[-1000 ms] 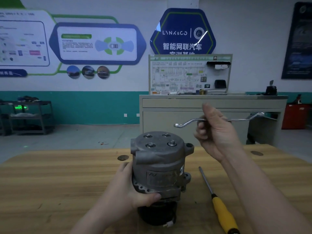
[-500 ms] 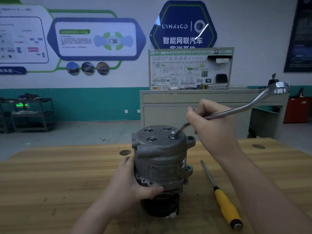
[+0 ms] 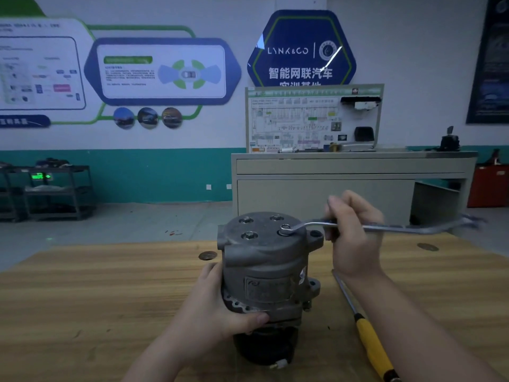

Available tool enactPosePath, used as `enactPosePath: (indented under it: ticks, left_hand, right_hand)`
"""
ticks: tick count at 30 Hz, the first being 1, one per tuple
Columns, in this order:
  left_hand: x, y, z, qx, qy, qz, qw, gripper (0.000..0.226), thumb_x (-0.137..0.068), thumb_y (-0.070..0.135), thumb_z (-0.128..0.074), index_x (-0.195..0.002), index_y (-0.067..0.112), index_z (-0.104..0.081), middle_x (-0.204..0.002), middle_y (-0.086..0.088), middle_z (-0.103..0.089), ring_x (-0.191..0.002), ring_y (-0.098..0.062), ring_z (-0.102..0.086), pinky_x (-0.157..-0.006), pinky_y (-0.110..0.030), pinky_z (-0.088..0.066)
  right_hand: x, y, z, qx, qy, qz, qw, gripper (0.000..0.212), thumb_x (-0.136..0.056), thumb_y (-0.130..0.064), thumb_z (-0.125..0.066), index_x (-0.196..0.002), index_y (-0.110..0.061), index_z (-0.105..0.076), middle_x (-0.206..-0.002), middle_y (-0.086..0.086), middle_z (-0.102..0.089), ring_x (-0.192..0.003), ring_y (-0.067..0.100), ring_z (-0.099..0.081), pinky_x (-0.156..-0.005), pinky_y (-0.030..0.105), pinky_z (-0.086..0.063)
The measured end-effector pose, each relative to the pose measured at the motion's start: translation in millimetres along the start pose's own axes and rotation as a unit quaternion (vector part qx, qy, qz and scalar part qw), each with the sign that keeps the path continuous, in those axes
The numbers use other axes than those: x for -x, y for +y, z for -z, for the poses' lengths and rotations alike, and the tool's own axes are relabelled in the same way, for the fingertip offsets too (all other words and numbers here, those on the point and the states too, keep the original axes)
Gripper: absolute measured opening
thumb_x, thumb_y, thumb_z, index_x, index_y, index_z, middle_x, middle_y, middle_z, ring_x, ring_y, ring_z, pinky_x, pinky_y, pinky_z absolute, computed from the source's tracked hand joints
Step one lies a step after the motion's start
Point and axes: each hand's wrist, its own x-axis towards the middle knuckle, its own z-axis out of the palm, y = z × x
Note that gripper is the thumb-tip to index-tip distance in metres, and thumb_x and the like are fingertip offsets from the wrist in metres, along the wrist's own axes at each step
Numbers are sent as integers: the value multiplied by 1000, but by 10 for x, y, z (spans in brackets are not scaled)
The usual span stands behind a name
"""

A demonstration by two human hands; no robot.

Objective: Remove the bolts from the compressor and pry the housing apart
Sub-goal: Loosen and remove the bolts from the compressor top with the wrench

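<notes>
Indoors, on a wooden table (image 3: 82,299), left hand (image 3: 212,312) grips compressor (image 3: 267,271), right hand (image 3: 352,238) grips wrench (image 3: 399,228).

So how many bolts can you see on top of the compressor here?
4. Rear left, rear right and front left are bare; the front-right one sits inside the wrench ring. All are on the compressor top face; lower ones may be hidden.

Showing one compressor (image 3: 268,274) on one wooden table (image 3: 82,299), with four bolts (image 3: 249,235) in its top. Lying alongside, one yellow-handled screwdriver (image 3: 369,343). Working there, two hands: left hand (image 3: 212,307), right hand (image 3: 352,238), and one ring wrench (image 3: 399,229).
</notes>
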Motion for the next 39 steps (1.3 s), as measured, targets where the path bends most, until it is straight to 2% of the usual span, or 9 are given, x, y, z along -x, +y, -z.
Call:
enactPosePath:
  ticks: [4,7,12,16,23,26,29,35,39]
  left_hand:
    - [-8,22,3,16,-5,-20,1000,85,-43,56,-87,-120,33,-58,-125,10,-54,-117,-1,-54,-104,-33,-44]
    - [-14,22,-3,10,1,-27,1000,85,-43,55,-87,-120,33,-59,-126,11,-55,-118,0,-53,-104,-32,-44]
    - [7,3,-19,-20,12,-7,1000,85,-40,62,-85,-117,37,-58,-123,13,-54,-115,0,-53,-103,-33,-46]
    - [14,-7,-49,-58,29,10,998,91,-35,69,-79,-117,39,-52,-116,16,-51,-110,4,-51,-98,-26,-45]
    - [7,16,-66,-85,26,21,996,90,-32,74,-73,-112,47,-44,-111,23,-44,-103,20,-40,-79,-1,-36]
    - [0,5,-69,-88,25,21,996,90,-31,75,-73,-111,49,-42,-110,23,-43,-103,20,-40,-78,0,-36]
    - [-1,0,-74,-89,24,18,996,90,-32,75,-73,-112,49,-41,-111,23,-43,-104,18,-40,-79,-1,-36]
    - [6,-8,-77,-83,21,7,996,91,-37,71,-78,-116,44,-45,-112,21,-44,-104,22,-39,-80,1,-36]
    - [-13,-53,0,-41,-2,4,999,93,-40,68,-83,-121,39,-51,-120,19,-52,-110,10,-51,-94,-15,-45]
  right_hand:
    - [-178,168,63,-93,-14,-278,956,39,-97,-19,-44,-60,-14,-59,-45,1,-45,-42,12,-42,-49,27,-30]
    - [-241,124,77,-157,-22,-336,928,42,-95,-26,-49,-56,-19,-64,-45,-2,-49,-38,10,-45,-41,21,-34]
    - [-223,-41,-53,-242,88,-285,923,40,-89,-39,-57,-53,-20,-58,-43,3,-53,-32,11,-42,-37,16,-31]
    - [-205,-85,-20,-113,124,-205,964,45,-88,-29,-65,-47,-24,-48,-39,1,-48,-32,11,-40,-35,17,-29]
    - [-126,-192,-18,121,12,-13,993,38,-85,-4,-54,-52,4,-36,-48,27,-38,-40,24,-37,-40,26,-31]
    - [-111,-273,-39,171,-40,65,982,41,-84,-6,-54,-48,-5,-33,-43,11,-32,-42,18,-30,-42,32,-27]
    - [-112,-406,-106,254,-108,170,946,43,-86,-12,-54,-57,-26,-25,-50,-14,-22,-45,6,-25,-45,17,-22]
    - [45,-484,-295,422,-118,292,850,43,-72,-5,-65,-61,-27,-29,-52,-11,-18,-49,13,-20,-44,29,-32]
    - [118,-406,-204,285,-123,219,925,44,-83,-10,-61,-61,-27,-27,-51,-9,-21,-47,7,-25,-48,19,-25]
